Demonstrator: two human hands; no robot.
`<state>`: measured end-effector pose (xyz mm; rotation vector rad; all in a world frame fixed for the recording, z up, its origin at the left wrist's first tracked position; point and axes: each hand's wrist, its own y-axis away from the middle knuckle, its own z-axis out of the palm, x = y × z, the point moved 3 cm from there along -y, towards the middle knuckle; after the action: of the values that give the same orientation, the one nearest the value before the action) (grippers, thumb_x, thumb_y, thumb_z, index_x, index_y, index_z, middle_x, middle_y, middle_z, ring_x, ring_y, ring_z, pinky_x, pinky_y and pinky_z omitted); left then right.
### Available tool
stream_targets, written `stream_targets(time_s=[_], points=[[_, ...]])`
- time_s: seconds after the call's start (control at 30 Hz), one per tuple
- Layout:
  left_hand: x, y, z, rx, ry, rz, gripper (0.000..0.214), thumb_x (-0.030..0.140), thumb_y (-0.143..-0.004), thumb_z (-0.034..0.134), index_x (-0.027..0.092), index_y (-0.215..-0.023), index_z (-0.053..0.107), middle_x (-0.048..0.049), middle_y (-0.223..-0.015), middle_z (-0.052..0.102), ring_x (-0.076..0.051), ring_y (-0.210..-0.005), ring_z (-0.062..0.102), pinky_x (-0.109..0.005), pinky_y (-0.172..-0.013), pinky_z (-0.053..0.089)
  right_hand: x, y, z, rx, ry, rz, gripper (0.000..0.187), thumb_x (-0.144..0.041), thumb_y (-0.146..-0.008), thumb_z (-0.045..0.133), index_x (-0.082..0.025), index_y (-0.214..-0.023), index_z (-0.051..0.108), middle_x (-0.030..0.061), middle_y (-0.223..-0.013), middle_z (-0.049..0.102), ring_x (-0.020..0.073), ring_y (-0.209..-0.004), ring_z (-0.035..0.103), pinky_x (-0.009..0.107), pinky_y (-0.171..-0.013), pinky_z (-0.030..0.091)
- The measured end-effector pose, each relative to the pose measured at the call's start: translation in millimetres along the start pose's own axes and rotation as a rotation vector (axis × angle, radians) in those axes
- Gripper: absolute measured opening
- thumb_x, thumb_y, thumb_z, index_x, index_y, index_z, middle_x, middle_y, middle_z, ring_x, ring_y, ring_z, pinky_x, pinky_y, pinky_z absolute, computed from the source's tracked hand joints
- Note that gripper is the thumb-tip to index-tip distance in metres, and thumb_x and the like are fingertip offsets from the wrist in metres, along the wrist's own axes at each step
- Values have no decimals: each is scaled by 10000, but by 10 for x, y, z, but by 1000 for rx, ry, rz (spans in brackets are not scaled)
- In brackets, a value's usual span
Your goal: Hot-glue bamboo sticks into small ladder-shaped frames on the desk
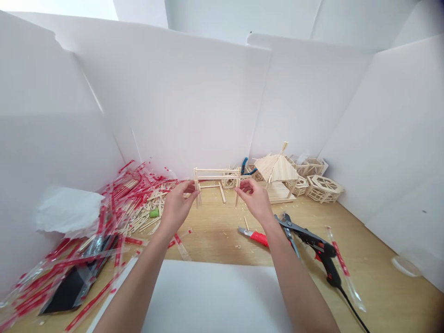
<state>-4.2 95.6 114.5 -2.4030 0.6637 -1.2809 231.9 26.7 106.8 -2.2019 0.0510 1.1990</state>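
A small frame of thin wooden sticks [217, 176] is held up above the wooden table [367, 259]. My left hand [177, 205] pinches its left upright, fingers closed on the stick. My right hand [255, 199] pinches the right upright in the same way. Both forearms reach in from the bottom edge.
A heap of loose sticks and red-and-clear wrappers [114, 208] lies at the left, with crumpled white paper [67, 208]. A stick-built pavilion [277, 173] and lattice boxes [324, 188] stand at the back right. A black glue gun [321, 252], scissors [289, 231], a red-handled tool [255, 236] lie right. White sheet [215, 296] in front; white boards all round.
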Motion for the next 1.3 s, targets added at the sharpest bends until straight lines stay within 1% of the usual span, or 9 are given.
stream_targets(time_s=[0.23,0.37,0.57,0.67,0.8,1.03,1.1,1.2,1.3], points=[[10,1,-20,-17,14,-6,309,318,-766,589,199,-1048,631,-41,-937,681,-179,-841,629,-307,-798,499,26,-9,3,-36,-6,35,254,-403,-752,613,-170,-852,596,39,-809,667,146,-692,601,277,-662,459],[-84,3,49,-186,187,-175,460,405,-732,621,154,-1117,603,-53,-870,646,-180,-767,616,-297,-623,538,231,-25,44,-117,-5,157,300,-428,-723,635,-155,-845,622,48,-792,681,153,-699,614,266,-640,458],[-439,97,345,-627,116,-445,562,266,-677,667,102,-1200,542,-1,-687,594,-147,-630,598,-231,-502,511,664,104,305,-586,187,430,234,-347,-705,651,-117,-668,677,62,-660,691,128,-614,611,200,-560,420],[-576,156,476,-734,-84,-473,550,167,-710,609,115,-1244,488,2,-675,618,-142,-569,609,-215,-487,484,801,186,461,-718,314,491,205,-301,-685,653,-113,-607,677,61,-636,689,117,-570,597,189,-526,402],[-612,174,585,-765,-379,-368,465,146,-725,591,118,-1183,515,-52,-766,680,-152,-578,633,-215,-518,461,936,244,622,-755,407,536,181,-267,-634,675,-114,-538,660,46,-552,653,113,-490,552,204,-480,366],[-711,226,722,-790,-659,-325,370,222,-683,661,135,-1034,581,-139,-1027,674,-251,-948,643,-259,-714,483,1088,267,665,-796,541,510,288,-413,-661,685,-134,-587,696,41,-516,639,124,-464,555,212,-471,364],[-682,243,734,-764,-705,-346,411,262,-709,645,127,-1088,563,-162,-1042,665,-280,-967,636,-302,-740,489,1075,239,647,-742,617,449,291,-424,-702,657,-144,-654,721,66,-617,688,156,-556,611,223,-521,396],[-508,288,779,-654,-791,-321,343,272,-797,544,96,-1089,577,-199,-1033,653,-298,-959,635,-352,-762,493,1030,193,657,-607,672,351,263,-330,-822,541,-178,-932,725,89,-942,720,187,-849,651,231,-676,431],[-238,432,967,-581,-745,-155,284,269,-854,466,94,-1012,625,-190,-1041,640,-276,-962,631,-349,-792,490,998,175,719,-540,690,244,309,-271,-883,457,-210,-1100,669,78,-1137,665,175,-1041,597,225,-811,409]])
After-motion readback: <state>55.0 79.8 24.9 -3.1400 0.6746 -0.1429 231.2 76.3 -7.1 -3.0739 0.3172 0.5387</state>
